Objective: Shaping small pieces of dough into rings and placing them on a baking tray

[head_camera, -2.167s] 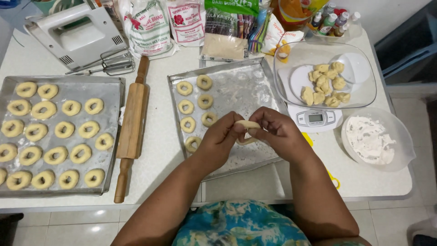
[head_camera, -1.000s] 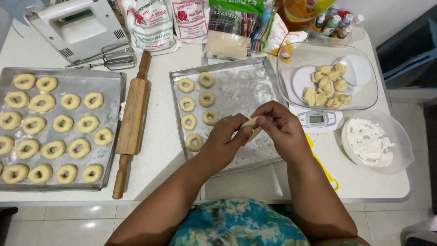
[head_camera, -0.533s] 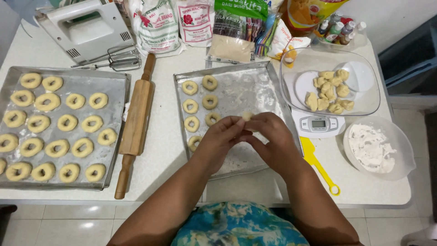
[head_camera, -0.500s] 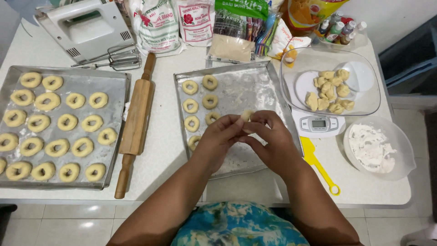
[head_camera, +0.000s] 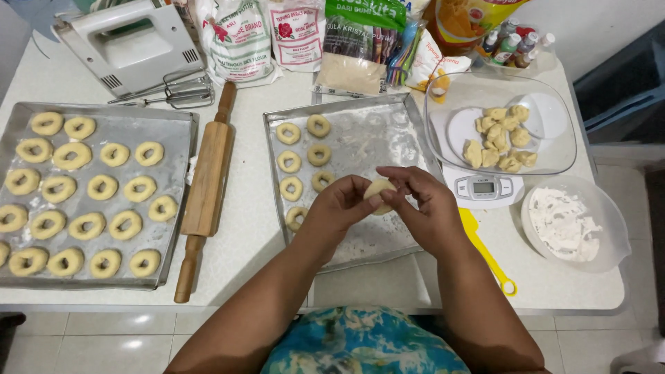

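Dough (head_camera: 379, 194) now rounded, smooth pale lump, pinched between both hands' fingers (head_camera: 400, 197).

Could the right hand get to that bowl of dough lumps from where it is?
Probably yes: the bowl sits open just beyond the right hand, nothing between, but both hands now hold a dough piece.

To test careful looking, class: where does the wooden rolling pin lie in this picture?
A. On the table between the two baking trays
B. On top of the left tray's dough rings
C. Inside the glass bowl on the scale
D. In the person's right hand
A: the rolling pin lies on the table, with the full left tray on one side and the partly filled middle tray on the other; no hand touches it.
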